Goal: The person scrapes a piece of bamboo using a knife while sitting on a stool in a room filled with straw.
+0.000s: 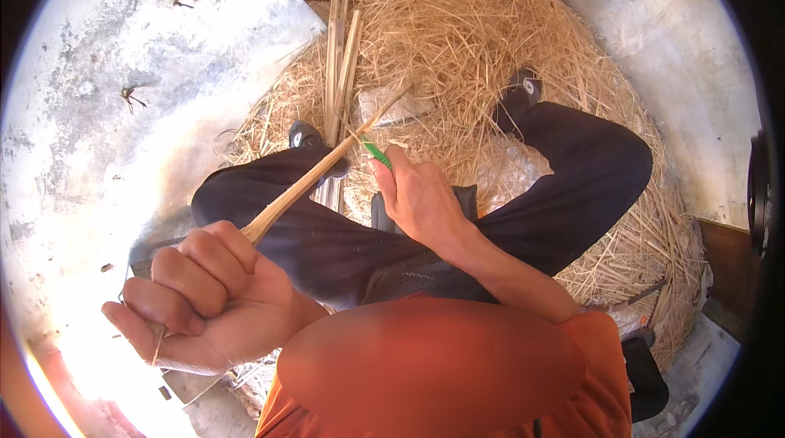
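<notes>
At the lower left, my left hand (pixel 204 299) is closed in a fist around one end of a long, pale bamboo strip (pixel 302 183). The strip slants up and away to the right, narrowing to a thin far end. A thin fibre hangs below the fist. In the middle, my right hand (pixel 425 201) grips a small knife by its green handle (pixel 377 154), with the thumb along it. The knife's tip meets the strip's side toward the far end, where a small curl stands out. Its blade is too small to make out clearly.
My legs in dark trousers (pixel 572 184) are bent apart on either side. Thin tan shavings (pixel 458 13) cover the ground beyond and to the right. Several long slats (pixel 339 70) lie beyond my left foot. Pale, worn panels (pixel 163 53) rise at left and right (pixel 670 62).
</notes>
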